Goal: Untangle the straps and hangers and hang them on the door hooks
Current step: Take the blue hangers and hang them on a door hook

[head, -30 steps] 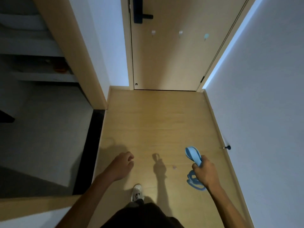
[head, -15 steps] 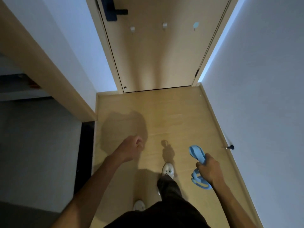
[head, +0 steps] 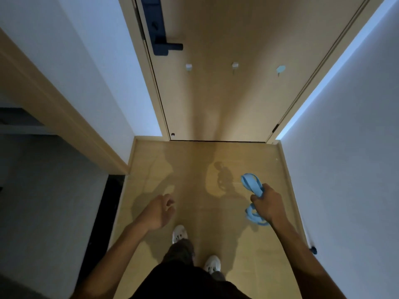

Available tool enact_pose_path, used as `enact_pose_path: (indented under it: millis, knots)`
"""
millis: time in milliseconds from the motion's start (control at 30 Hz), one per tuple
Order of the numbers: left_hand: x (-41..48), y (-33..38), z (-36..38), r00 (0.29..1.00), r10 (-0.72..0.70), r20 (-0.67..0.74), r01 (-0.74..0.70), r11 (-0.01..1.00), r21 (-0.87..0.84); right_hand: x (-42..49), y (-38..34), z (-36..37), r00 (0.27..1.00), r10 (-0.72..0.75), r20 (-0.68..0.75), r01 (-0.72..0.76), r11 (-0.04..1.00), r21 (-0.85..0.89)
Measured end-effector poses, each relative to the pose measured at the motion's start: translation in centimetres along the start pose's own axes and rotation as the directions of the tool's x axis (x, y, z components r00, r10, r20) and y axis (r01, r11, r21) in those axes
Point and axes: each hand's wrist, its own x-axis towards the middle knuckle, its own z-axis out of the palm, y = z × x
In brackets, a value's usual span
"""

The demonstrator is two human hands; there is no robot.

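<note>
Blue straps [head: 250, 184] bunched in right hand [head: 267, 205]; left hand [head: 160, 210] loosely curled, empty.

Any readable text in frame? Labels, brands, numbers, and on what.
None can be read.
The dark lock plate shows no legible marking.
The blue straps in the right hand and the door hooks look plain.
The marks on the white shoe are too blurred to read.
</note>
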Motion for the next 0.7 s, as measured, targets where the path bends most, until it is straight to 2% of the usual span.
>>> enact_pose_path:
  millis: [200,367,500,700]
  knots:
    - [8.5,1.0,-3.5,1.0,-0.022,0.0,0.022,1.0,-0.019,8.8,-5.0,-0.6,1.0,-0.018,0.006,0.018,1.0,-0.003]
    - [17.3,3.5,-9.1,0.998,0.057,-0.026,-0.058,0.997,-0.04,14.7,-8.2,-1.3,0.999,0.039,0.002,-0.039,0.999,-0.035]
    - [24.0,7.1,-14.5,0.986,0.152,-0.067,-0.154,0.987,-0.035,18.2,-9.5,-2.0,0.996,0.063,-0.062,-0.067,0.996,-0.057]
    - [31.5,12.6,-20.2,0.964,0.239,-0.116,-0.242,0.97,-0.007,23.5,-10.4,-4.0,0.989,0.137,-0.056,-0.143,0.981,-0.13]
